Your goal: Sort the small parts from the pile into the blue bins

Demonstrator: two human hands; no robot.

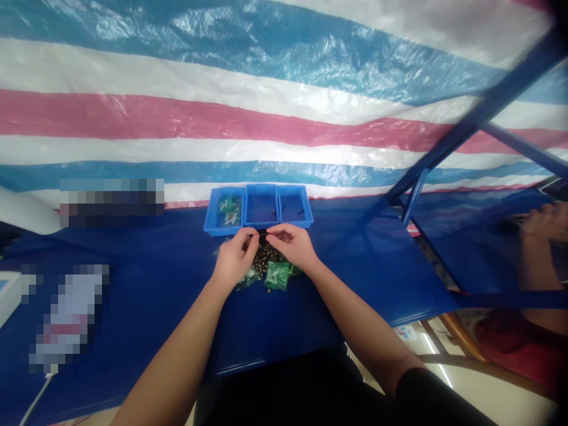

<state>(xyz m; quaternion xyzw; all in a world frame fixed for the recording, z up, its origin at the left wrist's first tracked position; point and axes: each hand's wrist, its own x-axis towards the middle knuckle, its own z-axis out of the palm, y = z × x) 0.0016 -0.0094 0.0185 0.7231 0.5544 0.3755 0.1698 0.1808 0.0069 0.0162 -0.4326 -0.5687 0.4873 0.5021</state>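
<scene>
My left hand (pixel 235 257) and my right hand (pixel 295 244) meet just in front of the blue trays, thumbs and fingertips pinched. A thin dark piece (pixel 262 234) spans the gap between them; its kind is too small to make out. Below the fingers lies a heap of small brass-and-black parts (pixel 264 259). Green plastic packets (pixel 277 276) rest against its near side, and a clear greenish packet (pixel 249 278) lies under my left hand. One loose brass part (pixel 268 290) sits nearer to me.
Three blue trays stand side by side: the left one (pixel 207 223) holds packets, the middle one (pixel 260 207) a small part, the right one (pixel 293 208) dark slim pieces. A blue metal frame (pixel 437 151) rises at right. Beyond it shows another person's arm (pixel 539 260).
</scene>
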